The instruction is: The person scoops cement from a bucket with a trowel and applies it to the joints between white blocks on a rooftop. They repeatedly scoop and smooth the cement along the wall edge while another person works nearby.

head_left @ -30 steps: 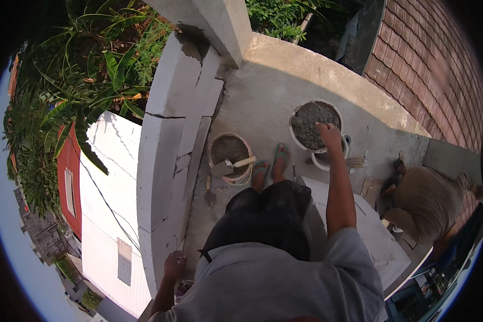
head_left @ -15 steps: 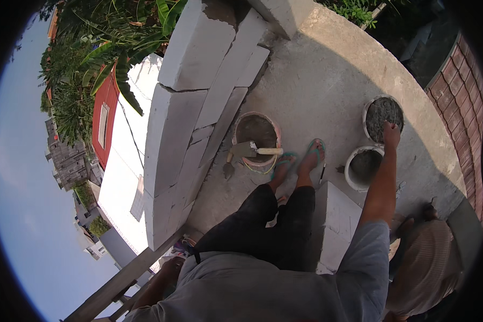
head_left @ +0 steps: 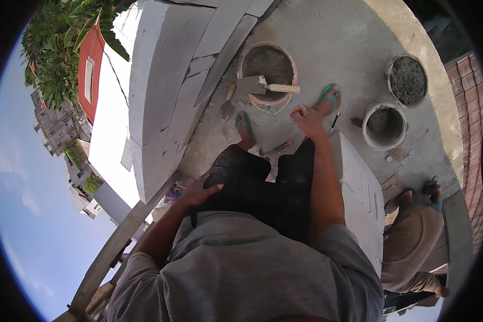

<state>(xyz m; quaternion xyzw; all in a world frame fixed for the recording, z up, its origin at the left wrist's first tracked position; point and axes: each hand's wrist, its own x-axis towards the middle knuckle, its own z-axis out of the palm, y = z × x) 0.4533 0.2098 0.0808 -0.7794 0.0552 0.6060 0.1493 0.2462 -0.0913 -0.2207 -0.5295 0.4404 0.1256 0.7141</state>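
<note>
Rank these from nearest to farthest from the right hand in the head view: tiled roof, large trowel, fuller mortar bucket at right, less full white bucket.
Nearest to the right hand first:
1. Large trowel: up and left, across the pink-rimmed bucket.
2. Less full white bucket: to the right.
3. Fuller mortar bucket: farther right and up.
4. Tiled roof: far right.

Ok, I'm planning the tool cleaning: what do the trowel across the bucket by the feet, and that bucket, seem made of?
The trowel: its blade looks like metal, flat and dull grey; its handle is probably wood, pale tan and rounded. The bucket: likely plastic, going by its matte, pinkish colouring and thin-walled round shape, though grey smears leave that open.
</note>
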